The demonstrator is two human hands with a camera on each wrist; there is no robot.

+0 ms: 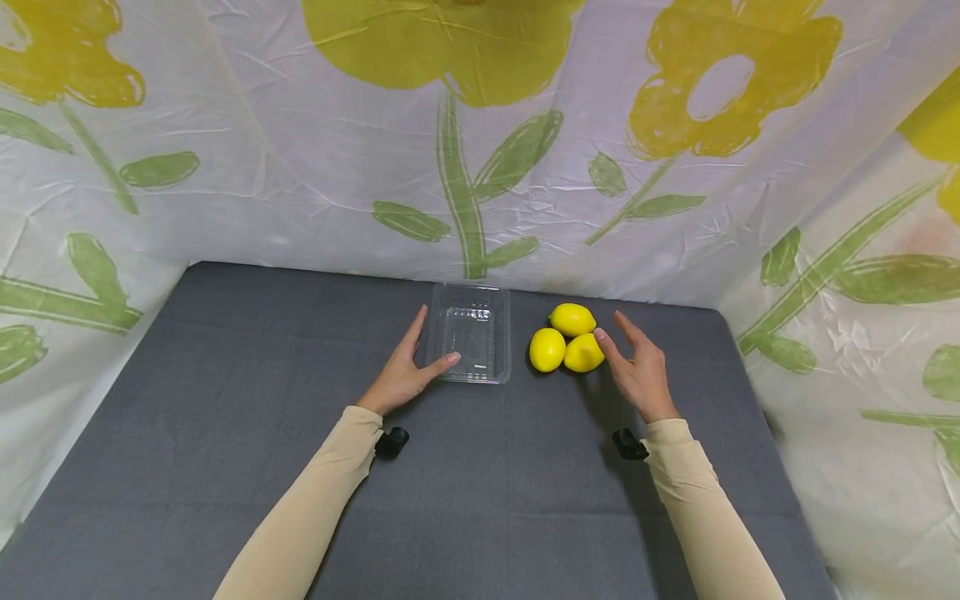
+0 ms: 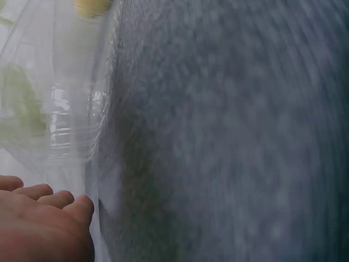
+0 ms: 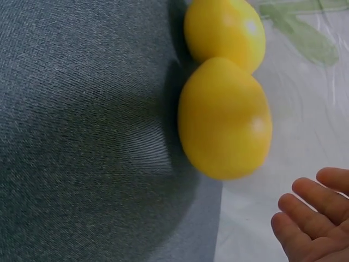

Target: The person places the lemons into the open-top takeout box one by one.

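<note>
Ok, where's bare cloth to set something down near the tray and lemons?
Free: the grey cloth left of the left hand, and the near strip between the sleeves. Crowded: the clear tray, the three lemons and the right hand sit close together.

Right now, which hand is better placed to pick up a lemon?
The right hand, probably. It is open right beside the three lemons, its thumb almost touching the nearest one. The left hand rests at the clear tray, farther away.
</note>
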